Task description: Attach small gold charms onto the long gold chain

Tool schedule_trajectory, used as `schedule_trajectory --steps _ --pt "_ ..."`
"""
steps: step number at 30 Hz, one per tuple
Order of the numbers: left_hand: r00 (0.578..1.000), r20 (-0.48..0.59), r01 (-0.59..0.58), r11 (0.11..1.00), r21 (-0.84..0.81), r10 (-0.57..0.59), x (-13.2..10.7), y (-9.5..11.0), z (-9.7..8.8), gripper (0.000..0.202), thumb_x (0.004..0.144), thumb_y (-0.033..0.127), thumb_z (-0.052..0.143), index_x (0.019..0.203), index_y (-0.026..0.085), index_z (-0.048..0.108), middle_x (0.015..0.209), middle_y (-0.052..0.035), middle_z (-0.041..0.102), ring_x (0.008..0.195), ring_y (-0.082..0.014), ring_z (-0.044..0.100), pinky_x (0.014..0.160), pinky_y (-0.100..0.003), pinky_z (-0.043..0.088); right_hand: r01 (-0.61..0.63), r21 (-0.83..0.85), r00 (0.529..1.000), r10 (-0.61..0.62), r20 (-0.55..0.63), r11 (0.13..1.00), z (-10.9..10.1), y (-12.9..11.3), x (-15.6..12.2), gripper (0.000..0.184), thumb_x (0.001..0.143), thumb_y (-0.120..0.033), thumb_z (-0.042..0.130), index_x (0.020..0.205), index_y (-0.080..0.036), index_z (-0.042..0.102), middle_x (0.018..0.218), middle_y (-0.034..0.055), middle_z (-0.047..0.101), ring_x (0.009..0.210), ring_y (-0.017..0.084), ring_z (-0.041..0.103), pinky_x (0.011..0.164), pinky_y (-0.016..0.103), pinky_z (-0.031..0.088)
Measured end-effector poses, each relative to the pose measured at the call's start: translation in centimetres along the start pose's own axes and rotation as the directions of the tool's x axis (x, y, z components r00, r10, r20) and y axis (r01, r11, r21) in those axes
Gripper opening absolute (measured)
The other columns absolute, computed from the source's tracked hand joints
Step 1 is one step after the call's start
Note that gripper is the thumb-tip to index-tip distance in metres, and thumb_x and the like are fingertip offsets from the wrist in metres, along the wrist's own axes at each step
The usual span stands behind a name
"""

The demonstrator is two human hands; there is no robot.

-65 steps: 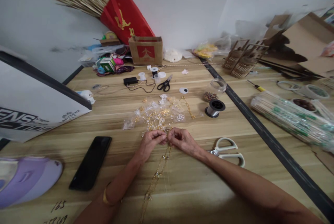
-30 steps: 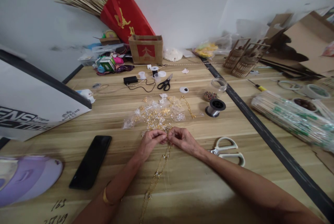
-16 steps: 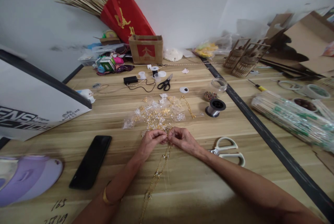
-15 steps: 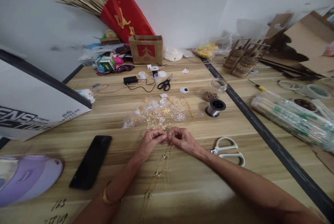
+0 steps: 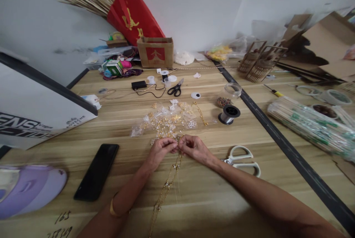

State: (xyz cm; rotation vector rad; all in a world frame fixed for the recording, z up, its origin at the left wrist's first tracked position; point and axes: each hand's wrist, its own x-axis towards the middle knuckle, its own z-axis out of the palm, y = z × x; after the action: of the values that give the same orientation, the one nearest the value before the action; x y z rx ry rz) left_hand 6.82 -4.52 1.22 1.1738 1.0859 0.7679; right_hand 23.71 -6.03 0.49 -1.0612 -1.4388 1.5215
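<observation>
My left hand (image 5: 159,151) and my right hand (image 5: 194,148) meet fingertip to fingertip over the wooden table (image 5: 210,201), both pinched shut on the top end of a gold chain (image 5: 166,186) with small charms. The chain trails from the pinch down toward me across the table. Just beyond my fingers lies a heap of gold and silver charms and small clear bags (image 5: 168,119). A gold bangle (image 5: 112,208) circles my left wrist.
White-handled scissors (image 5: 244,160) lie right of my right wrist, a black phone (image 5: 97,171) to the left. Beyond are a thread spool (image 5: 229,114), a bead jar (image 5: 230,94), black scissors (image 5: 175,89), a paper bag (image 5: 155,52), a bundle of sticks (image 5: 310,125) and a purple cap (image 5: 27,190).
Nothing has visibly moved; both hands stay pinched together on the chain at the same spot.
</observation>
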Motion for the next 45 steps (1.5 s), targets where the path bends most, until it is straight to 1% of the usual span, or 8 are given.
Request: schedule_trajectory --steps 6,11,16,22,35,45 --pt "1.000 0.006 -0.007 1.000 0.016 0.007 -0.10 0.12 0.04 0.017 0.066 0.029 0.070 0.068 0.013 0.067 0.060 -0.0011 0.065 0.060 -0.0132 0.058 0.062 -0.025 0.046 0.009 0.013 1.000 -0.009 0.007 1.000 -0.06 0.21 0.03 0.029 0.077 -0.042 0.062 0.072 -0.015 0.054 0.058 -0.0021 0.054 0.050 0.009 0.049 0.048 0.020 0.038" --pt "1.000 -0.001 -0.003 1.000 0.006 0.003 -0.04 -0.02 -0.02 0.017 0.064 0.028 0.072 0.069 0.013 0.068 0.060 -0.0011 0.065 0.060 -0.0136 0.058 0.061 -0.025 0.046 0.008 0.012 1.000 -0.008 0.005 1.000 -0.08 0.43 0.08 0.029 0.077 -0.043 0.062 0.072 -0.015 0.054 0.059 -0.0018 0.055 0.050 0.009 0.050 0.048 0.020 0.038" --pt "1.000 0.006 -0.005 1.000 -0.003 0.005 -0.02 -0.07 0.01 0.017 0.064 0.028 0.071 0.068 0.012 0.067 0.059 -0.0013 0.064 0.059 -0.0130 0.057 0.061 -0.024 0.046 0.017 0.015 1.000 -0.017 0.000 1.000 -0.02 0.33 0.05 0.027 0.078 -0.040 0.061 0.072 -0.015 0.054 0.058 -0.0017 0.054 0.049 0.008 0.049 0.047 0.020 0.038" --pt "1.000 0.002 -0.005 1.000 -0.004 0.005 0.02 -0.13 -0.02 0.018 0.065 0.028 0.071 0.072 0.012 0.068 0.060 -0.0009 0.065 0.060 -0.0128 0.058 0.061 -0.024 0.046 0.006 0.022 1.000 -0.006 -0.011 1.000 -0.02 0.31 0.09 0.025 0.076 -0.037 0.063 0.072 -0.015 0.054 0.058 -0.0021 0.054 0.049 0.008 0.049 0.046 0.019 0.037" --pt "1.000 0.004 -0.009 1.000 -0.017 0.009 0.02 -0.30 -0.08 0.018 0.064 0.027 0.072 0.071 0.012 0.068 0.060 -0.0009 0.065 0.059 -0.0129 0.058 0.060 -0.024 0.047 0.008 0.005 1.000 -0.008 -0.001 1.000 -0.03 0.21 0.03 0.026 0.077 -0.039 0.062 0.072 -0.015 0.054 0.058 -0.0020 0.055 0.049 0.008 0.049 0.047 0.019 0.038" --pt "1.000 -0.002 0.003 1.000 -0.027 -0.003 0.09 -0.28 -0.06 0.018 0.062 0.026 0.072 0.071 0.012 0.067 0.059 -0.0004 0.065 0.058 -0.0128 0.058 0.060 -0.024 0.046 0.018 0.009 1.000 -0.018 -0.007 1.000 -0.07 0.61 0.17 0.021 0.077 -0.034 0.062 0.071 -0.015 0.054 0.056 -0.0026 0.054 0.048 0.008 0.049 0.046 0.019 0.036"
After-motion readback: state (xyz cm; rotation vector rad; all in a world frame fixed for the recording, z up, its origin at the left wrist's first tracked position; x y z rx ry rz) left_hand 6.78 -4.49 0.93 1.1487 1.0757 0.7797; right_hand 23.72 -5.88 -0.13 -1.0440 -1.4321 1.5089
